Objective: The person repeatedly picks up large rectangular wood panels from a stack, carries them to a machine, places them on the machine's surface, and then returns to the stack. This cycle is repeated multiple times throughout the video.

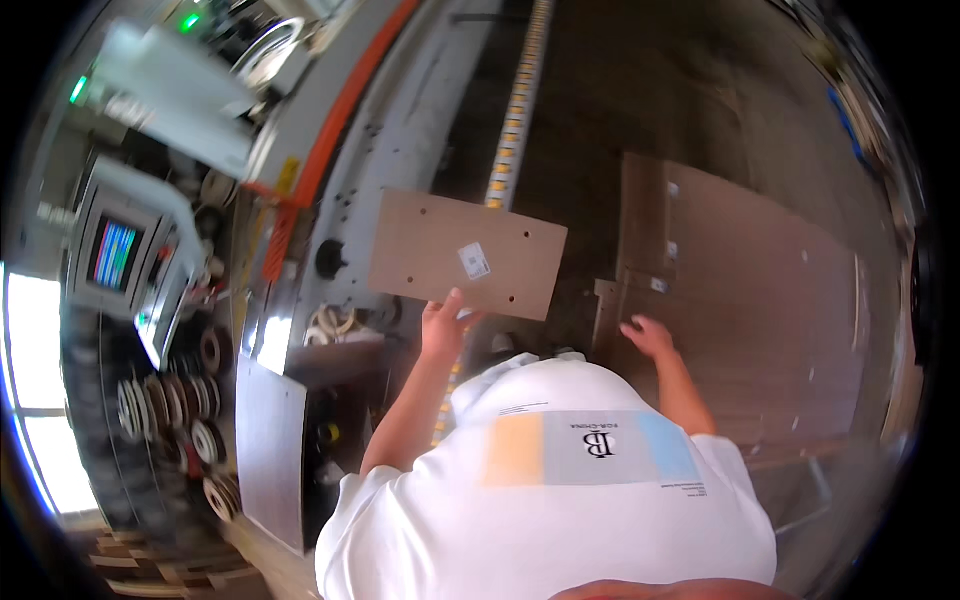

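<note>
a drilled brown panel (468,254) is held up over a long machine (400,150).
its lower edge is gripped by the left hand (443,325); the right hand (648,336), fingers open, rests on stacked boards (760,300).

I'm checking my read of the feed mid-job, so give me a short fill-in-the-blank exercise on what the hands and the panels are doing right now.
1. The left hand holds a flat brown panel by its ____ edge.
2. Near the middle of that panel sits a small white ____.
3. The right hand is open, without a grip, over the ____ of larger brown boards.
4. The person's shirt is mainly ____.

Missing words: near (lower); label; stack; white
</note>
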`<state>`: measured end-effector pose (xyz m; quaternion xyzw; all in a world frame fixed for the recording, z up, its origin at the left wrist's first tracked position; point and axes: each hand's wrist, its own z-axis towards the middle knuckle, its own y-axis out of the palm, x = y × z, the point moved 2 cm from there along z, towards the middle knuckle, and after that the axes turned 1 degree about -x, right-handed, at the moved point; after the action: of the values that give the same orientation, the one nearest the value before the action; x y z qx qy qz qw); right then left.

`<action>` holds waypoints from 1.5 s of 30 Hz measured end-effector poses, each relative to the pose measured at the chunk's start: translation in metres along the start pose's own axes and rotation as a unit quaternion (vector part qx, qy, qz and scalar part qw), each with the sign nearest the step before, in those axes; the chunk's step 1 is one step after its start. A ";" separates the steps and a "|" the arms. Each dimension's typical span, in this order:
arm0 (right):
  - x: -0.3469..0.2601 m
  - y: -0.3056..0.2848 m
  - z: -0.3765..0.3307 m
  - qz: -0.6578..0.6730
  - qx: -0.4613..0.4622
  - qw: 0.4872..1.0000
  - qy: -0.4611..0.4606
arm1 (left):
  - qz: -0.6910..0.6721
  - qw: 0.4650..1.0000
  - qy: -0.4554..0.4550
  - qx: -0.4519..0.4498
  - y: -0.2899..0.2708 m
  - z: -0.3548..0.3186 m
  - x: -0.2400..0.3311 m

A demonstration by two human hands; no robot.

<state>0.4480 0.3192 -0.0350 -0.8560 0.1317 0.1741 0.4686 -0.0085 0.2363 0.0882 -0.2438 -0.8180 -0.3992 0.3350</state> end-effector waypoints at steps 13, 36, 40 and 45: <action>-0.063 0.084 -0.047 0.059 -0.113 0.992 -0.018 | -0.337 0.889 0.164 0.263 -0.304 0.079 0.063; -0.050 0.089 -0.100 0.113 -0.061 0.988 0.090 | -0.201 0.964 0.115 0.127 -0.337 0.268 0.126; -0.016 0.104 -0.104 0.309 -0.065 0.937 0.147 | -0.138 0.973 0.047 0.178 -0.324 0.298 0.130; 0.037 0.127 -0.118 0.395 0.023 0.906 0.147 | 0.042 0.990 0.016 0.133 -0.198 0.304 0.113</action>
<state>0.4526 0.1500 -0.0874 -0.7386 0.5306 0.2139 0.3566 -0.3222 0.3874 -0.0634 -0.2246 -0.8474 -0.2759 0.3941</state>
